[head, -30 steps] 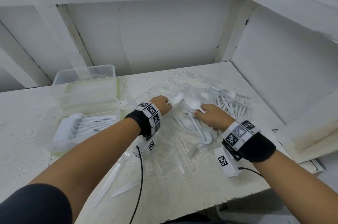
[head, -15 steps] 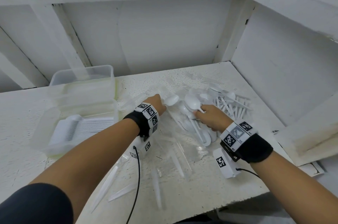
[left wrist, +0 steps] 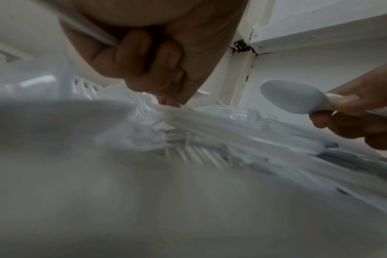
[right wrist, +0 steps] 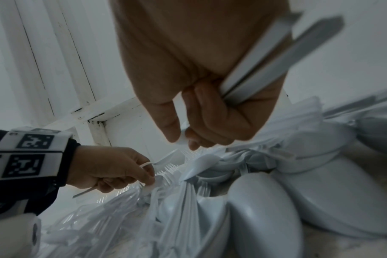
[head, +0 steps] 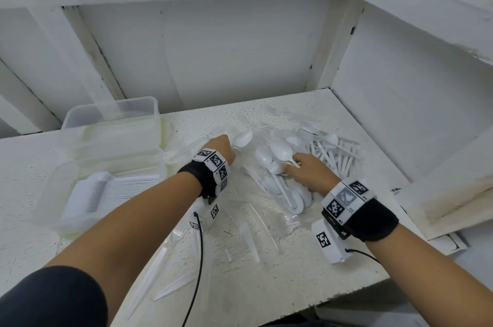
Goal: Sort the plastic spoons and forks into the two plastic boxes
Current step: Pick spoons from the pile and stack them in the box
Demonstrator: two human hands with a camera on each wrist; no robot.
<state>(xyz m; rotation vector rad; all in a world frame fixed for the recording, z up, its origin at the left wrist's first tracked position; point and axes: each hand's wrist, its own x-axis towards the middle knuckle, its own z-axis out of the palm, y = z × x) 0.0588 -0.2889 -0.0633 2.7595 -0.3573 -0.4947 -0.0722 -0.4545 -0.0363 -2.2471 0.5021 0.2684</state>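
Right now both hands work the heap of loose white plastic spoons and forks [head: 306, 164] on the speckled white shelf board [head: 266, 286]. The left hand [head: 221, 149] has its fingers curled round the handle of a white plastic spoon [head: 242, 139], whose bowl juts just beyond the fingertips. The right hand [head: 306, 173] has its fingers closed on a small bundle of white spoon handles [right wrist: 274, 57], while its thumb and forefinger pinch at another piece directly below them in the heap. Two clear plastic boxes sit well to the left of the left fingers: the nearer box [head: 112, 188] holds a neat row of stacked white cutlery, and the farther box [head: 112, 115] looks empty. To do this step well, I'd gather only spoons, keep the bowls nested facing one way, and lift clear so no fork tines snag the bundle.
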